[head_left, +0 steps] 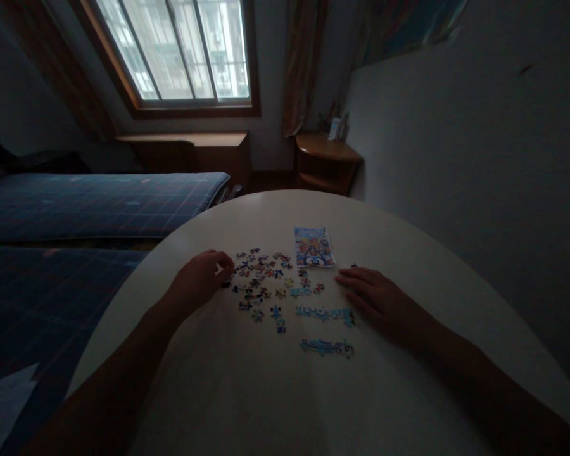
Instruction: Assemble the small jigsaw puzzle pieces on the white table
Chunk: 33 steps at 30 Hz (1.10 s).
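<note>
My left hand is at the left edge of a loose pile of jigsaw puzzle pieces. Its thumb and forefinger curl together in a pinch; what lies between the tips is too dark to make out. My right hand rests on the table with its fingers stretched out, right of the pieces. One small dark piece shows just beyond its fingertips. Between the hands lie a joined blue strip of pieces and, nearer me, a second joined strip. A short joined column sits left of them.
A printed picture sheet with a blue cartoon figure lies behind the pieces on the round white table. Left of the table is a bed with a plaid mattress. A wooden corner cabinet stands beyond; a wall runs along the right.
</note>
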Tool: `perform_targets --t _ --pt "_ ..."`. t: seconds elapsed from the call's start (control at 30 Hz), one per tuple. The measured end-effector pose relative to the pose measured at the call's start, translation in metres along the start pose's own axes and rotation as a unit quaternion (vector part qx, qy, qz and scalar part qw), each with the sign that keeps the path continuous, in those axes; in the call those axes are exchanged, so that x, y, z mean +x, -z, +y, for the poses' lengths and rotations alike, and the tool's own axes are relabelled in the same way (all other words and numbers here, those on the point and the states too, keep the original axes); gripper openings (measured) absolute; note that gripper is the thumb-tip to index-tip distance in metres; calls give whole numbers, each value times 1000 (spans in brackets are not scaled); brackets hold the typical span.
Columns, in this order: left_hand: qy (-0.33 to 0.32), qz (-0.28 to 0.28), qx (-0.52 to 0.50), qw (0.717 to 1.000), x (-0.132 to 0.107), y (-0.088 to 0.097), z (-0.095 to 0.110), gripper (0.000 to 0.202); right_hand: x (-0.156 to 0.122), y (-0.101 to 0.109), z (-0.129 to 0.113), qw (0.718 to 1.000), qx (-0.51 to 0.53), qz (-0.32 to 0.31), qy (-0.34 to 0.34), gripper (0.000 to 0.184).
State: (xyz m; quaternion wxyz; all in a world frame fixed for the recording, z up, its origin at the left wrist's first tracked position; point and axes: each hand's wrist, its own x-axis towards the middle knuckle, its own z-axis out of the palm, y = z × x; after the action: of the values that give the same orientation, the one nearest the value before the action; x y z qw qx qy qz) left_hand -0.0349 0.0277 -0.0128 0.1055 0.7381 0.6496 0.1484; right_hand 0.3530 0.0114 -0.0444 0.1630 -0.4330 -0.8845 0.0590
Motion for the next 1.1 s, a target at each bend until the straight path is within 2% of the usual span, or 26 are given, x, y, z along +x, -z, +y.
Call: perform_targets --t 0.13,0.33,0.53,0.73,0.87,1.1 --pt "-37 -58 -22 997 -5 -1 14 19 -1 -1 1 1000 8 8 -2 40" --pt "-65 -78 -28 994 -9 -6 24 20 -1 -3 2 1000 14 16 7 40" --pt "-69 -106 -34 991 -14 -2 29 17 0 -2 1 1000 14 12 3 40" --pt "-108 -171 -58 978 -23 4 41 16 -1 -3 3 1000 7 11 4 39" --pt "-124 -207 -50 969 -26 4 42 20 -2 -3 3 1000 2 7 8 40" --pt "-137 -227 -62 962 -24 3 41 17 -1 -3 2 1000 2 12 12 40"
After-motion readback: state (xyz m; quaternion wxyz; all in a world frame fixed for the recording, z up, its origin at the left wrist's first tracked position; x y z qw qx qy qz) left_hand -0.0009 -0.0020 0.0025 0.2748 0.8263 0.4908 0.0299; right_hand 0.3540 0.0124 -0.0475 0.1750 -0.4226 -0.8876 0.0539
